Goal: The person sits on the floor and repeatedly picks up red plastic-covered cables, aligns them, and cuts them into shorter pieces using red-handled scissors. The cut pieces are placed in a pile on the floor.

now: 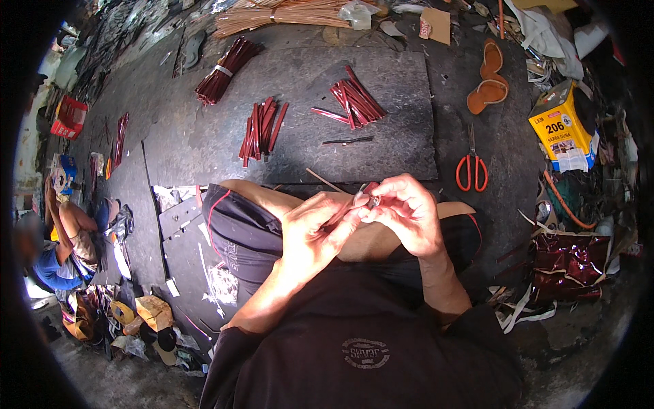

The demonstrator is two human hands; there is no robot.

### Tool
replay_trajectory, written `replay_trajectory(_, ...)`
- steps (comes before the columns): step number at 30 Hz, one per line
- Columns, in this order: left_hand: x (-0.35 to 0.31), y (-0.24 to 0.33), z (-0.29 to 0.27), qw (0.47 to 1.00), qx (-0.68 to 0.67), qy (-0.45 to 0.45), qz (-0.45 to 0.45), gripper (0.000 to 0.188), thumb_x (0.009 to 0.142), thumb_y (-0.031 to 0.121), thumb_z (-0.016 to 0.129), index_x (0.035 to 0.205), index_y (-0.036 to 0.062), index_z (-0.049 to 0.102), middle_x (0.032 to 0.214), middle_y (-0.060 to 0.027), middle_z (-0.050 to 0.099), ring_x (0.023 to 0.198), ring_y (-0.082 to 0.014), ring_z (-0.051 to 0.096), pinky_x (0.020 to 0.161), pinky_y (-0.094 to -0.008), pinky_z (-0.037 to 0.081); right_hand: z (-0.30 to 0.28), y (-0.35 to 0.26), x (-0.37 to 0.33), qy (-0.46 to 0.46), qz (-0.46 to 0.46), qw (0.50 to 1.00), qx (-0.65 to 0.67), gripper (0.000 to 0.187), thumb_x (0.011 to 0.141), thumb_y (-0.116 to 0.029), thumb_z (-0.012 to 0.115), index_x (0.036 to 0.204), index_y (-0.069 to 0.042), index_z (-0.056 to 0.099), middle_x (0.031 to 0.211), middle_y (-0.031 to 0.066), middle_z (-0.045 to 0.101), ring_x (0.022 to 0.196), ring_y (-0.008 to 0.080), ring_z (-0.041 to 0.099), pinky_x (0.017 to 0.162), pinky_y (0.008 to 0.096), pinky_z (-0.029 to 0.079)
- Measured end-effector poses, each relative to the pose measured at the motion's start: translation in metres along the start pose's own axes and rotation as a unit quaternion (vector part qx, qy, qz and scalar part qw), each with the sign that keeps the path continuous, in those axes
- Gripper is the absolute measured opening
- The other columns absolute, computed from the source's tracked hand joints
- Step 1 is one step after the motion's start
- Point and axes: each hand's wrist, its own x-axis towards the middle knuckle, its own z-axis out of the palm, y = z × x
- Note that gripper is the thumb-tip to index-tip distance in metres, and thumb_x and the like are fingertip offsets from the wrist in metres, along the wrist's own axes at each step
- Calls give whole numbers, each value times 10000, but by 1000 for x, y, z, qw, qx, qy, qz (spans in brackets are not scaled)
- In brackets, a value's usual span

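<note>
My left hand (310, 228) and my right hand (407, 213) meet above my lap, fingertips almost touching. Between them is a dark red strip (370, 189), with a small shiny silver piece at its end; the fingers hide most of both. The left fingers are closed around the strip, while the right thumb and fingers pinch at the silver piece, whose kind is too small to tell. Beyond my knees lie a loose pile of dark red strips (259, 129), a second pile (357, 101) to its right, and a banded bundle (225, 73) farther back. One thin dark strip (347, 142) lies alone.
Orange-handled scissors (472, 148) lie right of the dark board (402, 153), with brown sandals (488, 94) behind them. A yellow tin (562, 126) and a shiny dark red sheet (571, 262) stand at the right. Another person (65, 252) sits at far left.
</note>
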Motion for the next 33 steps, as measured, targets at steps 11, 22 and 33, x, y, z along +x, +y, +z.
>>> replay_trajectory(11,1,10,0,996,-7,-12,-85,120,843,53,752,957,52,717,874,1,719,641,-59,537,597,-226,449,4,5,-1,12,-41,999,-5,243,893,52,664,1108,20,555,1039,98,638,980,172,669,879,303,554)
replay_trajectory(22,5,4,2,996,-45,-53,-51,241,842,31,743,1077,10,692,960,-74,716,755,-84,633,645,-222,512,-11,-7,-3,-38,11,998,-58,266,919,29,638,1174,34,566,1073,125,650,983,184,676,882,316,560)
replay_trajectory(33,-1,7,5,989,-58,-44,-128,228,866,41,724,1093,55,716,920,-20,730,640,-28,530,560,-204,426,-2,0,-7,11,-6,1000,-20,254,910,51,639,1149,36,554,1082,106,630,995,180,670,889,299,557)
